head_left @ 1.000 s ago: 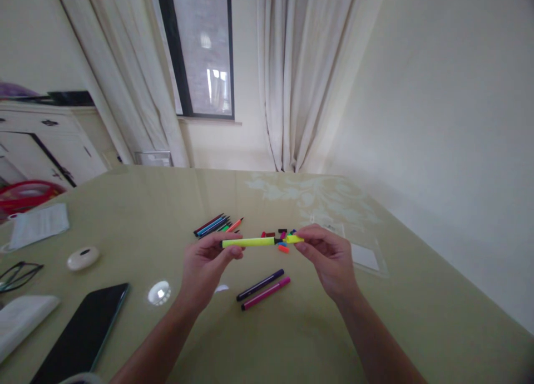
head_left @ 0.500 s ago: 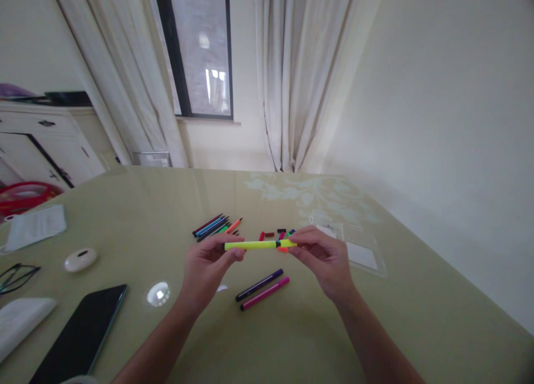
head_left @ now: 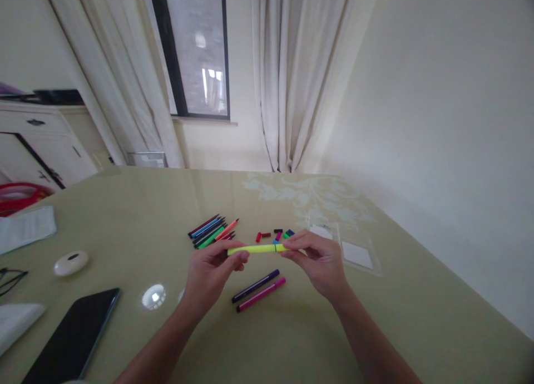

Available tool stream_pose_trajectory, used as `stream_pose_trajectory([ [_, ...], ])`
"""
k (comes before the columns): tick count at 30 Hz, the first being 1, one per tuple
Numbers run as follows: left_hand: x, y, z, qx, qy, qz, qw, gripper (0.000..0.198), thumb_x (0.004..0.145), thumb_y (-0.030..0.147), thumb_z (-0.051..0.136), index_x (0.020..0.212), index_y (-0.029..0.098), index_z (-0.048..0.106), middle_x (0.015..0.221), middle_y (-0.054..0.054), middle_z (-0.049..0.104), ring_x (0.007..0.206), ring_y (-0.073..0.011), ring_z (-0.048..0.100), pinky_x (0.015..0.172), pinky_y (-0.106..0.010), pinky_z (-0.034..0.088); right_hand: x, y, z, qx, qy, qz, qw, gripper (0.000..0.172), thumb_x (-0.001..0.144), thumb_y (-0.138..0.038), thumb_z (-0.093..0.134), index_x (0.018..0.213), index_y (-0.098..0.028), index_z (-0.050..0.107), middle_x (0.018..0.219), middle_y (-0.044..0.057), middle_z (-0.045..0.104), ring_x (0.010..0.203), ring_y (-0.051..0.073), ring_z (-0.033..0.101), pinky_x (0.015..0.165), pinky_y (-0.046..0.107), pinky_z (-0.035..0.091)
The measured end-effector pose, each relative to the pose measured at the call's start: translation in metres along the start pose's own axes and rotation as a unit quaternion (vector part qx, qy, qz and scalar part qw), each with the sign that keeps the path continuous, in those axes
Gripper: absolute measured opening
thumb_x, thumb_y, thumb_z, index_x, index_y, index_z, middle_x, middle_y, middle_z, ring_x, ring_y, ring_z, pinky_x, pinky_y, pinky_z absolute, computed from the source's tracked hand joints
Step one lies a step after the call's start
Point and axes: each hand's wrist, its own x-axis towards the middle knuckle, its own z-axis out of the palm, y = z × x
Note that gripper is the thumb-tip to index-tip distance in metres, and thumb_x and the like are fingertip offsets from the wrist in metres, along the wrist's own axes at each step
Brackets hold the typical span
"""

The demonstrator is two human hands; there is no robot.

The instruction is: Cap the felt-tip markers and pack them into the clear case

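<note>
A yellow felt-tip pen (head_left: pixel 258 249) is held level above the table between both hands. My left hand (head_left: pixel 208 278) is closed on the back end of its barrel. My right hand (head_left: pixel 319 261) pinches the yellow cap (head_left: pixel 280 248) at the other end, where a thin dark line separates cap and barrel. Below them on the table lie a dark purple felt-tip pen (head_left: pixel 255 286) and a magenta felt-tip pen (head_left: pixel 261 295), side by side. Beyond my left hand is a group of uncapped felt-tip pens (head_left: pixel 212 231). Several loose caps (head_left: pixel 266 235) lie beyond the yellow pen, some partly hidden by my right hand.
A clear plastic case (head_left: pixel 373 256) lies on the right of the table (head_left: pixel 167 206). On the left are a black phone (head_left: pixel 75 334), a white oval object (head_left: pixel 70 263), glasses (head_left: pixel 12 280), a white object (head_left: pixel 19 323) and a pale sheet (head_left: pixel 29 228).
The dark gap between the yellow pen's barrel and cap has narrowed to a thin line. Both hands are slightly lower, uncovering more pens and caps. The view has shifted slightly right.
</note>
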Motion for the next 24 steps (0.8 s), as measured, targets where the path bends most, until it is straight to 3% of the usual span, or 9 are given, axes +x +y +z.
stream_pose_trajectory([
  [6, 0.006, -0.009, -0.006, 0.031, -0.025, 0.005, 0.999, 0.034, 0.088, 0.050, 0.073, 0.088, 0.018, 0.081, 0.073, -0.007, 0.078, 0.063, -0.0181, 0.072, 0.060, -0.027, 0.060, -0.002, 0.017, 0.007, 0.005, -0.013, 0.066, 0.998, 0.012, 0.079, -0.032, 0.089, 0.086, -0.024, 0.083, 0.083, 0.005, 0.079, 0.078, 0.019, 0.073, 0.073, 0.031, 0.060],
  [9, 0.018, -0.017, -0.019, 0.084, 0.030, 0.022, 0.996, 0.047, 0.098, 0.058, 0.055, 0.096, 0.018, 0.080, 0.088, -0.009, 0.079, 0.078, -0.0199, 0.072, 0.070, -0.029, 0.058, -0.003, 0.028, 0.008, -0.032, -0.069, 0.124, 0.989, 0.020, 0.082, -0.039, 0.086, 0.090, -0.021, 0.081, 0.083, 0.005, 0.079, 0.076, 0.019, 0.074, 0.072, 0.031, 0.060],
  [11, 0.026, -0.025, -0.030, 0.146, 0.088, 0.001, 0.985, 0.048, 0.098, 0.058, 0.053, 0.099, 0.018, 0.078, 0.087, -0.008, 0.078, 0.076, -0.0208, 0.070, 0.067, -0.030, 0.055, -0.004, 0.037, 0.007, -0.057, -0.095, 0.144, 0.983, 0.022, 0.083, -0.041, 0.084, 0.090, -0.020, 0.081, 0.083, 0.005, 0.079, 0.075, 0.019, 0.073, 0.073, 0.031, 0.059],
  [14, 0.035, -0.043, -0.046, 0.307, 0.101, -0.020, 0.946, 0.037, 0.093, 0.051, 0.058, 0.094, 0.018, 0.075, 0.085, -0.007, 0.076, 0.074, -0.0232, 0.067, 0.069, -0.034, 0.053, -0.004, 0.048, 0.003, -0.091, -0.113, 0.156, 0.977, 0.022, 0.083, -0.041, 0.083, 0.090, -0.020, 0.080, 0.083, 0.004, 0.079, 0.075, 0.018, 0.072, 0.072, 0.031, 0.057],
  [18, 0.035, -0.065, -0.050, 0.508, 0.039, 0.038, 0.859, 0.029, 0.098, 0.033, 0.051, 0.105, 0.021, 0.076, 0.110, -0.010, 0.074, 0.105, -0.0295, 0.065, 0.096, -0.042, 0.049, -0.005, 0.056, -0.002, -0.139, -0.156, 0.182, 0.961, 0.018, 0.084, -0.037, 0.079, 0.088, -0.020, 0.081, 0.082, 0.004, 0.078, 0.076, 0.019, 0.070, 0.072, 0.031, 0.054],
  [21, 0.032, -0.072, -0.045, 0.588, 0.001, 0.044, 0.808, 0.034, 0.103, 0.031, 0.044, 0.113, 0.025, 0.076, 0.118, -0.010, 0.071, 0.111, -0.0296, 0.061, 0.095, -0.041, 0.047, -0.006, 0.056, -0.002, -0.151, -0.188, 0.205, 0.948, 0.013, 0.084, -0.032, 0.079, 0.088, -0.020, 0.081, 0.081, 0.004, 0.077, 0.078, 0.020, 0.070, 0.073, 0.031, 0.054],
  [24, 0.032, -0.074, -0.044, 0.614, -0.021, 0.047, 0.788, 0.035, 0.105, 0.034, 0.042, 0.114, 0.027, 0.076, 0.119, -0.009, 0.070, 0.111, -0.0290, 0.060, 0.093, -0.040, 0.046, -0.007, 0.054, 0.000, -0.158, -0.217, 0.198, 0.943, 0.010, 0.084, -0.029, 0.078, 0.088, -0.021, 0.082, 0.081, 0.003, 0.077, 0.079, 0.020, 0.070, 0.075, 0.031, 0.054],
])
